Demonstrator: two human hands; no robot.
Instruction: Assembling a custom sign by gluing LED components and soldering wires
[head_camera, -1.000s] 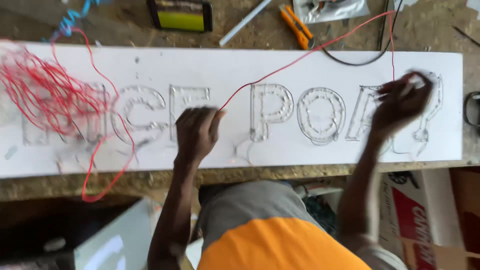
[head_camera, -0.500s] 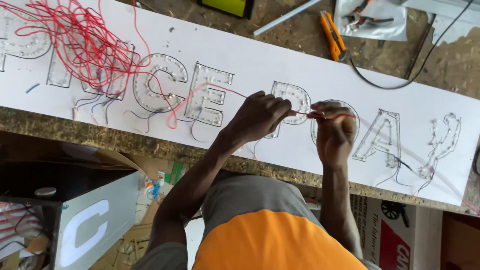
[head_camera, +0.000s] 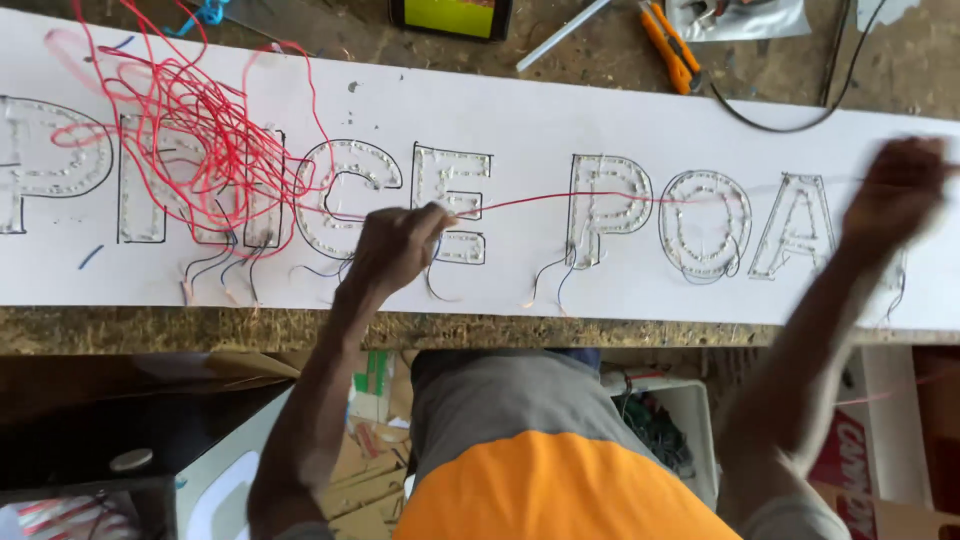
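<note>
From the head camera, the left hand (head_camera: 400, 245) rests on the long white sign board (head_camera: 520, 110), fingers curled nearly closed, pinching the thin red wire (head_camera: 560, 200) between thumb and fingertips. The wire runs taut from this pinch rightward across the outlined letters studded with small lights (head_camera: 610, 200), towards the right hand (head_camera: 895, 195). That hand is blurred; it looks loosely closed, but whether it holds the wire cannot be told. Left of the pinch, the wire feeds into a loose red tangle (head_camera: 190, 140) lying over the board. Beyond the board, on the rough workbench (head_camera: 330, 30), lie orange-handled pliers (head_camera: 672, 45).
</note>
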